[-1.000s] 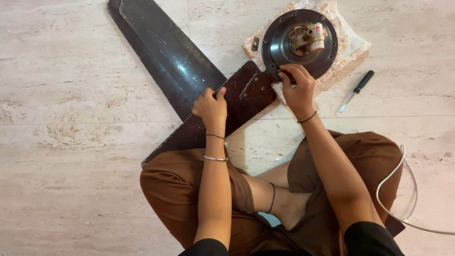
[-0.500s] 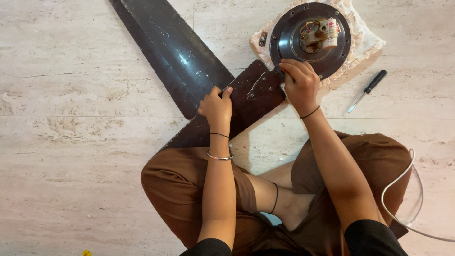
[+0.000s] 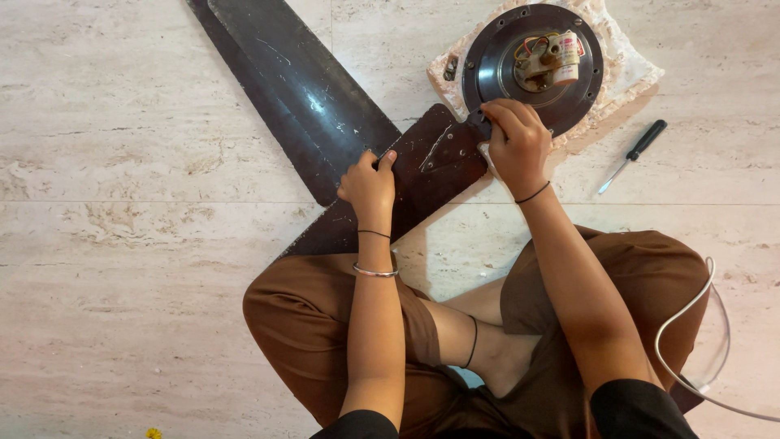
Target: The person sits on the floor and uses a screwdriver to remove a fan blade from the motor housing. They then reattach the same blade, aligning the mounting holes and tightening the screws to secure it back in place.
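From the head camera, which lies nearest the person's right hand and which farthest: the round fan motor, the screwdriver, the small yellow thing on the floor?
From the right hand:
1. Round fan motor, just above it, touching at the rim.
2. Screwdriver, off to its right on the floor.
3. Small yellow thing, far away at the bottom left edge.
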